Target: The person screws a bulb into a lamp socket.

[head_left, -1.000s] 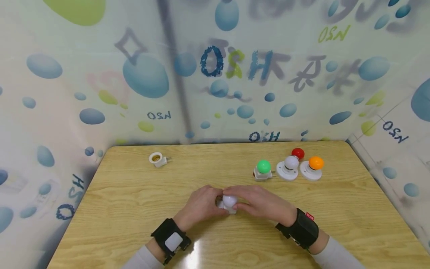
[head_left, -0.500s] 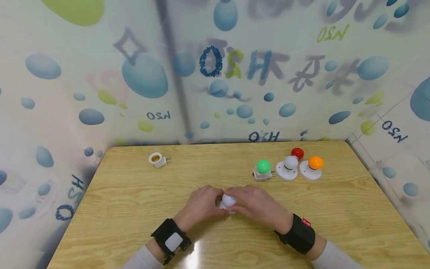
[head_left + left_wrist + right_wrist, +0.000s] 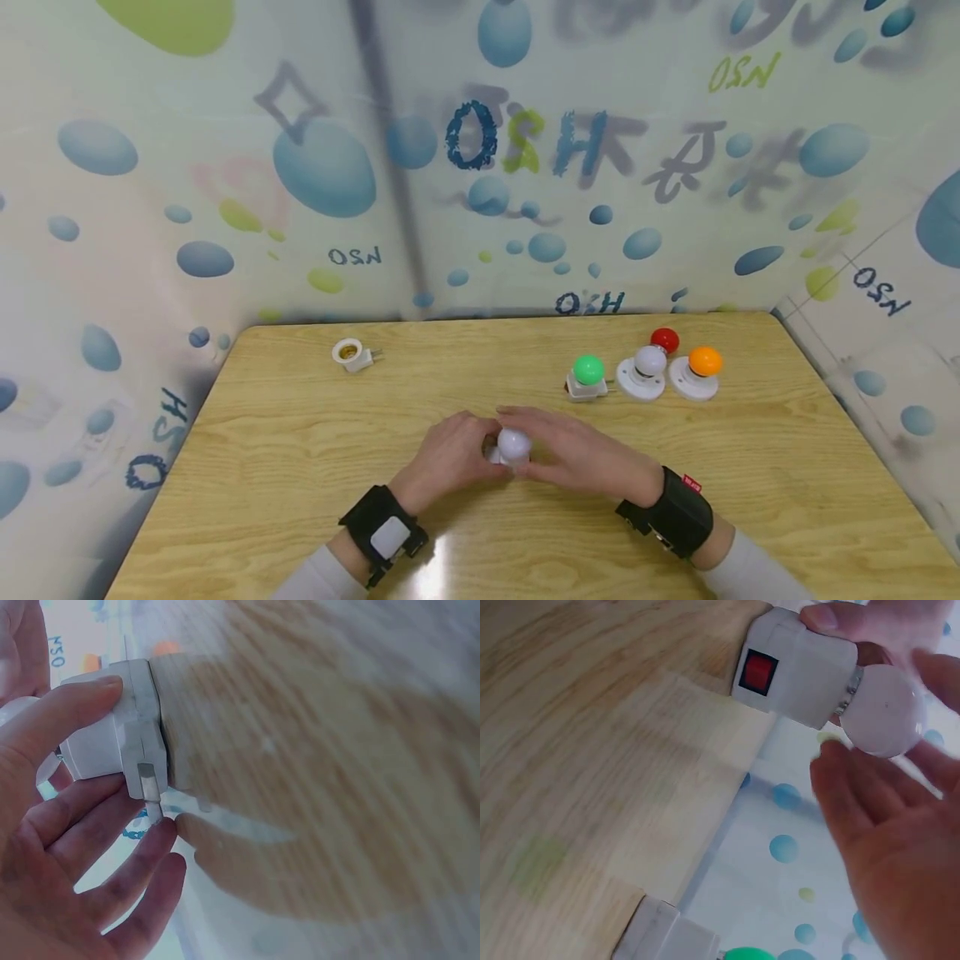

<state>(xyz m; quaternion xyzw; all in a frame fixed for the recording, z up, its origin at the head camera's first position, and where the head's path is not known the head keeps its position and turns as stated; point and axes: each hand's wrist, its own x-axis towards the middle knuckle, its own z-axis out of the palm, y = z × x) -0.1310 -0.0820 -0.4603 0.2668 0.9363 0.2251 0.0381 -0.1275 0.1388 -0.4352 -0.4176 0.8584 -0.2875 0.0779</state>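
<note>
My left hand (image 3: 459, 450) grips a white plug-in lamp socket (image 3: 802, 671) that has a red switch on its side. In the left wrist view, its thumb presses one side of the socket (image 3: 101, 742) and the fingers lie on the other side, by the metal prongs. A white light bulb (image 3: 513, 445) sits in the socket's mouth, with a bit of the metal screw base showing between them. Around the bulb, my right hand (image 3: 573, 450) holds its fingers and thumb loosely spread; in the right wrist view gaps show between them and the bulb (image 3: 885, 712).
An unfilled plug-in socket (image 3: 349, 354) lies at the back left of the wooden table (image 3: 300, 517). At the back right stand a green bulb (image 3: 588, 370) in a socket, a white bulb (image 3: 650, 362) and an orange bulb (image 3: 705, 362) on round bases, and a red bulb (image 3: 664, 340) behind.
My right hand was pinching the white bulb and turned at the wrist half a second ago; now its fingers have spread off the bulb. The left hand keeps its grip on the socket.
</note>
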